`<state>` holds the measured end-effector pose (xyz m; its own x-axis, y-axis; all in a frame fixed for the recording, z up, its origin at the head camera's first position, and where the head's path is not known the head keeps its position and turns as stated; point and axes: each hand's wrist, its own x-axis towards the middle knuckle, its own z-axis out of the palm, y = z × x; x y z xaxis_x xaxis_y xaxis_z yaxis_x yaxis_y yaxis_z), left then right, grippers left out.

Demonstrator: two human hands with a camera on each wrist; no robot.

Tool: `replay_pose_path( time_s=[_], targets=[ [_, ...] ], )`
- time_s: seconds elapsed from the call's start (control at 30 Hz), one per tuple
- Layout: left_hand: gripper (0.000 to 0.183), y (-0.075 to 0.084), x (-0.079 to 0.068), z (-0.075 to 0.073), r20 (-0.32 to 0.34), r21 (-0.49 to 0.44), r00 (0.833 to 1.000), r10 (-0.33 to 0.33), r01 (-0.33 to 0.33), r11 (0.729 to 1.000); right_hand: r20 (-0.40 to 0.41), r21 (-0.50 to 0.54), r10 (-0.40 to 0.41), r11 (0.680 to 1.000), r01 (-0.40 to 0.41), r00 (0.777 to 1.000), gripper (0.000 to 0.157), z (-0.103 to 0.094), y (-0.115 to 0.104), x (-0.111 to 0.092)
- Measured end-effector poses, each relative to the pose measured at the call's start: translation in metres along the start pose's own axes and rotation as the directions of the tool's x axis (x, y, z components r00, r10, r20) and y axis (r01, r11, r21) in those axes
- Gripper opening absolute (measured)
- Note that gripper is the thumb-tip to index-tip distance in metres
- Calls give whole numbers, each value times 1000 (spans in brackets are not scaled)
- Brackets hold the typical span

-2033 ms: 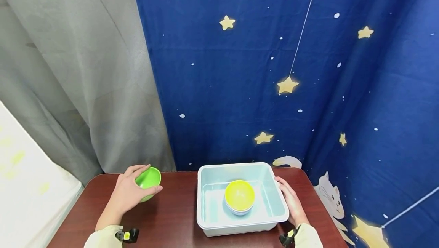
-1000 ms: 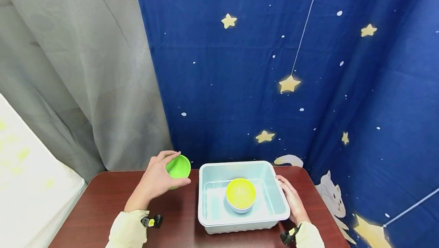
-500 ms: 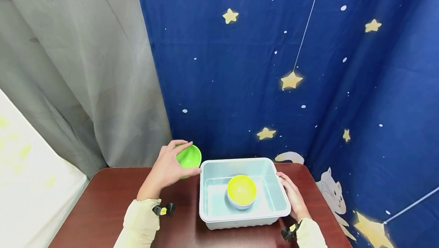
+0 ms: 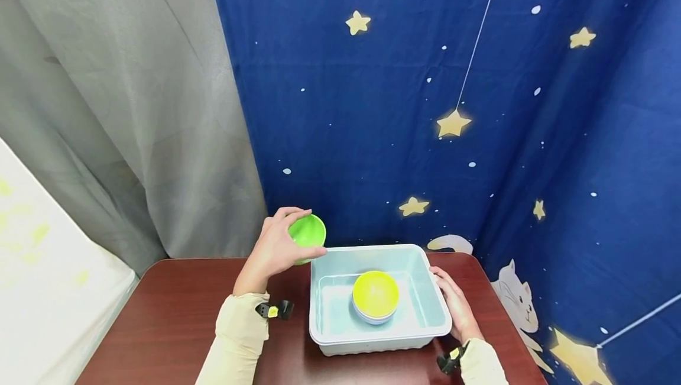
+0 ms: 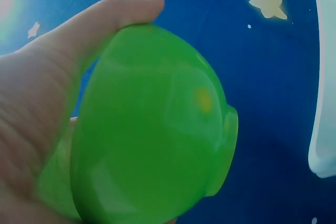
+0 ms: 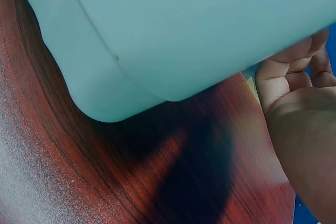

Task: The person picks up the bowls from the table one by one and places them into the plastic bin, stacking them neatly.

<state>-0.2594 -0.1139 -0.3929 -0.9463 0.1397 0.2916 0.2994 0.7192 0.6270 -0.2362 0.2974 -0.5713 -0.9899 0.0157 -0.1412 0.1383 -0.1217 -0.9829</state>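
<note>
My left hand (image 4: pixel 278 247) grips a green bowl (image 4: pixel 310 232) between thumb and fingers. The bowl is raised beside the back left corner of a pale blue plastic basin (image 4: pixel 380 337). In the left wrist view, the outside of the green bowl (image 5: pixel 152 119) shows, with its foot ring to the right. Inside the basin a yellow bowl (image 4: pixel 375 294) sits stacked on a whitish bowl (image 4: pixel 374 319). My right hand (image 4: pixel 456 307) holds the basin's right side, its fingers curled at the rim; in the right wrist view, the fingers (image 6: pixel 273 77) meet the basin's edge, partly hidden.
The basin stands on a dark red wooden table (image 4: pixel 175 314). Behind the table hang a grey curtain (image 4: pixel 159 107) and a blue curtain with stars (image 4: pixel 372 107). White cloth (image 4: pixel 48 290) lies along the left side.
My left hand has carried the green bowl rightward from the table's left part to the basin's back left corner, raising it. The right hand has stayed at the basin; the view has shifted slightly.
</note>
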Motion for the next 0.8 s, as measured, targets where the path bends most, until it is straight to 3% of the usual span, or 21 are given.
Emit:
replay_pose_path(
  time_s=[0.3, 0.8],
  targets=[
    [91, 6, 13, 16, 32, -81, 999, -8, 11, 997, -16, 14, -2, 1000, 2, 1000, 47, 1, 0, 3],
    [84, 21, 30, 48, 168, -123, 985, 41, -21, 992, -25, 8, 5, 1000, -5, 1000, 48, 2, 2, 1]
  ],
)
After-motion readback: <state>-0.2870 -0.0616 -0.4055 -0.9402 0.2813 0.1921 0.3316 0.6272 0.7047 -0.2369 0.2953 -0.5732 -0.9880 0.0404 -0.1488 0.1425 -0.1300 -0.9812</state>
